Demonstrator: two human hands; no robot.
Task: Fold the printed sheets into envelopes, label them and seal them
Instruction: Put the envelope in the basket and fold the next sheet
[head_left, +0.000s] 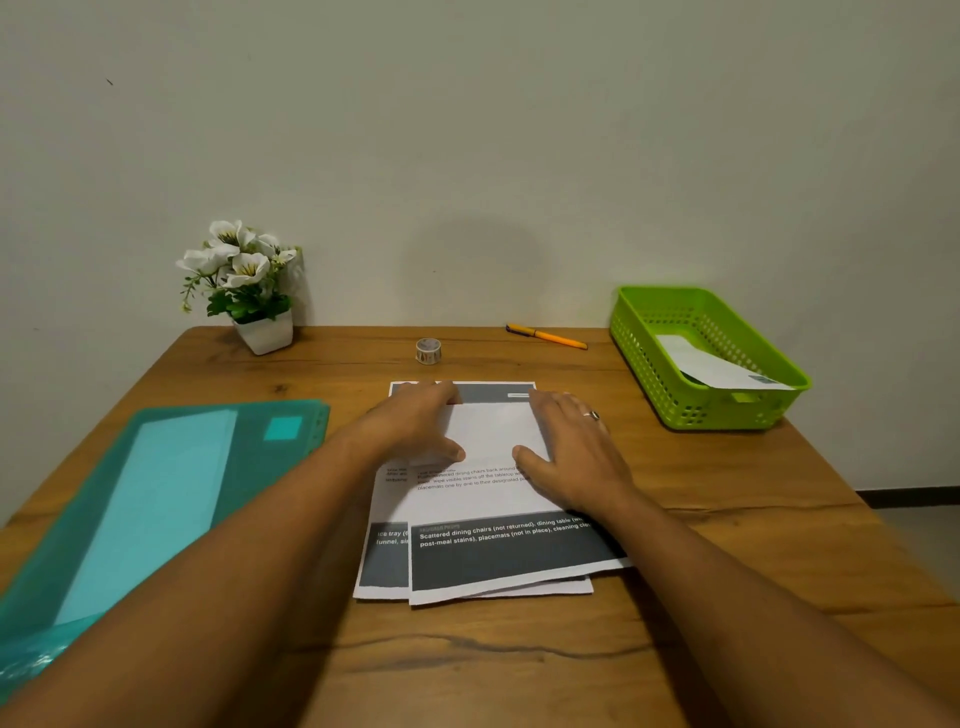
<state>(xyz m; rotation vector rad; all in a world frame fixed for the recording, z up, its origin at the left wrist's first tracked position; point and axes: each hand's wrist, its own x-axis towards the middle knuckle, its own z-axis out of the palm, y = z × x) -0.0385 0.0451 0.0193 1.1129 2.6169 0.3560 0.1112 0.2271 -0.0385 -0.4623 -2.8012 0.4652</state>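
A: White paper. Printed sheets (509, 556), stacked askew on the counter (519, 665), just nearer than the tape roll (428, 351); top sheet partly folded over.

B: Hands?

A: Left hand (415, 421) and right hand (571, 452), flat, fingers spread, pressing the fold. Risk: the loose stack may slide and skew the crease.

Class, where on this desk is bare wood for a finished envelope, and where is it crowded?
Free: between flower pot and tape roll; right of printed sheets, nearer than green basket; near edge. Crowded: centre, under left hand and right hand; left side, teal folder.
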